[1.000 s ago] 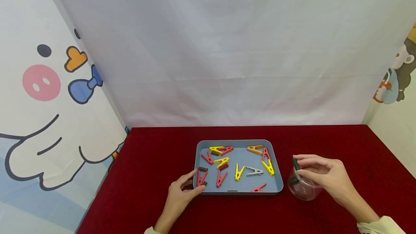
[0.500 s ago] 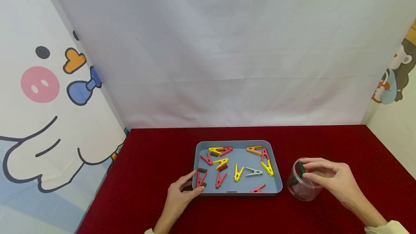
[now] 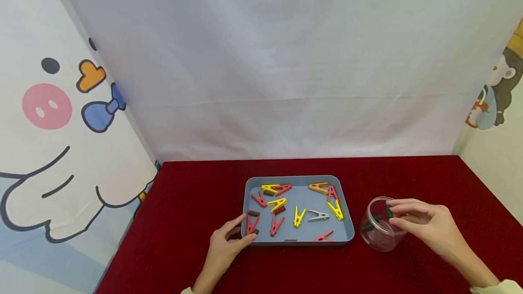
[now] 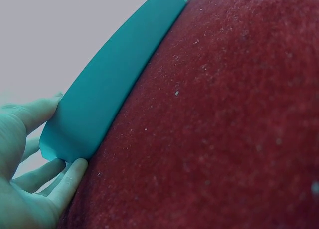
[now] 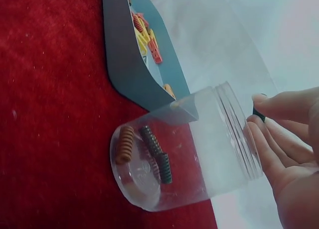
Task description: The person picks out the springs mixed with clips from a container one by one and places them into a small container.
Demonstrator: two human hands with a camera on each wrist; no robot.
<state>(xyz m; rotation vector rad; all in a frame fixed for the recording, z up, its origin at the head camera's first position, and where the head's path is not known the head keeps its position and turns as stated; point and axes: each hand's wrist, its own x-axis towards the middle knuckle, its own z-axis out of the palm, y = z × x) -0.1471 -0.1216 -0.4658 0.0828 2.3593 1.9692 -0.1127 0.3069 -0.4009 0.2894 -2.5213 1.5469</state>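
Note:
A blue-grey tray (image 3: pixel 294 243) on the red cloth bears several plastic clips, such as a yellow clip (image 3: pixel 299 216), a grey clip (image 3: pixel 318 215) and an orange clip (image 3: pixel 318 188), along with brown coil springs (image 3: pixel 253 213). My left hand (image 3: pixel 227 244) holds the tray's near-left corner, thumb on the front and fingers along the left side. To the right of the tray stands a clear jar (image 5: pixel 199 154). Between thumb and fingertips, my right hand (image 3: pixel 425 221) pinches a green spring (image 3: pixel 389 211) at the jar's rim. Inside the jar lie a brown spring (image 5: pixel 125 144) and dark green springs (image 5: pixel 166 168).
The red cloth (image 3: pixel 204 194) covers the table. A white curtain (image 3: pixel 294 80) hangs behind its far edge, and printed cartoon panels (image 3: pixel 53 149) stand at both sides.
My right hand has shifted right with the green spring across the jar's mouth. The left hand keeps its hold on the tray corner.

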